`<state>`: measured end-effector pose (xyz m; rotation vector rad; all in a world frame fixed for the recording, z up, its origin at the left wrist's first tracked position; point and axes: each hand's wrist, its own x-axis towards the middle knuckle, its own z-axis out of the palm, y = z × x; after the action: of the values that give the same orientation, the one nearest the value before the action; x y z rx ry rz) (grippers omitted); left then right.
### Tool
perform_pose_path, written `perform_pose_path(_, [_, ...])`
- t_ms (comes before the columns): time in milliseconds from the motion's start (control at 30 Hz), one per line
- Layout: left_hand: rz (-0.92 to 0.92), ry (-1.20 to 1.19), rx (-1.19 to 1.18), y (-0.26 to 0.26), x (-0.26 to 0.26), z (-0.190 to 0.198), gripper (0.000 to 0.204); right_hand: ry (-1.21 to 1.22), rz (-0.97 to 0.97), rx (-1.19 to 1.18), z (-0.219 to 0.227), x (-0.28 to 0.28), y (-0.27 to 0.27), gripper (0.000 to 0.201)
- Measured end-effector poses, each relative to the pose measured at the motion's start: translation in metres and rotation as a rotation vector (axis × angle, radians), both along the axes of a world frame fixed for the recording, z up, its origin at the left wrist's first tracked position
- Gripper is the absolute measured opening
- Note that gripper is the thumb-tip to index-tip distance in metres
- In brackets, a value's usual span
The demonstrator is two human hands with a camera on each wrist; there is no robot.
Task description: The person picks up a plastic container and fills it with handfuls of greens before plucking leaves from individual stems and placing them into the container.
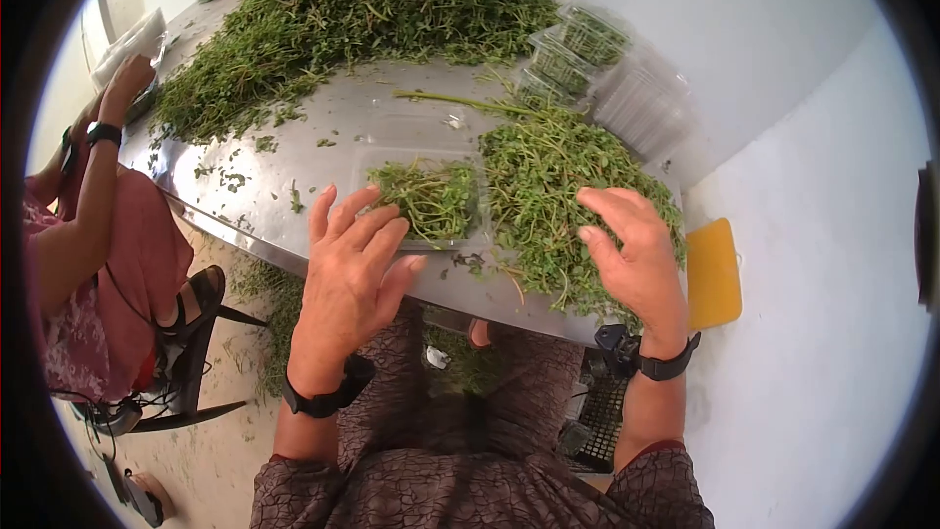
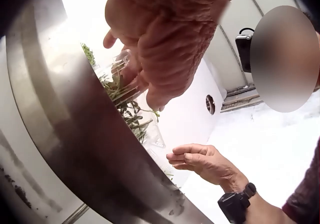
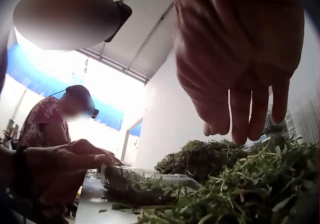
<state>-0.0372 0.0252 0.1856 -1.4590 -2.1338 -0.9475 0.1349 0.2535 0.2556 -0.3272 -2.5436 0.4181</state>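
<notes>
Reaching loose-fingered to boxed greens (image 1: 436, 198), the left hand (image 1: 351, 274) is probably needing gentleness; the right hand (image 1: 638, 255) is hovering unclenched.

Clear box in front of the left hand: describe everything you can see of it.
The clear box looks like thin, shiny see-through plastic, rectangular, with a raised rim. It sits upright and open on the metal table, its lid apparently folded back on the far side. Leafy green stems fill much of it, loosely tangled. The left hand is at its left side, fingers at the greens; whether they touch the plastic is unclear. The loose pile lies against or close to its right side.
</notes>
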Motion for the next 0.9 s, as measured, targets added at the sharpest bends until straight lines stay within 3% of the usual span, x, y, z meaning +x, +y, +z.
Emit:
perform_pose_path(167, [-0.008,0.005,0.015,0.004,-0.001,-0.001,0.022,-0.074,0.065,0.07,-0.016,0.01,0.005,0.031])
perform_pose_path(533, [0.079,0.028,0.128,-0.001,0.006,-0.004,0.031,-0.059,-0.066,0.145,-0.006,0.0,0.009,0.032])
perform_pose_path(700, [0.1,0.011,0.173,-0.011,0.009,-0.013,0.034,-0.001,-0.116,0.354,-0.006,-0.011,0.012,0.039])
perform_pose_path(900, [0.11,-0.02,0.194,-0.017,0.015,-0.015,0.031,-0.033,-0.079,0.34,-0.005,-0.019,0.01,0.038])
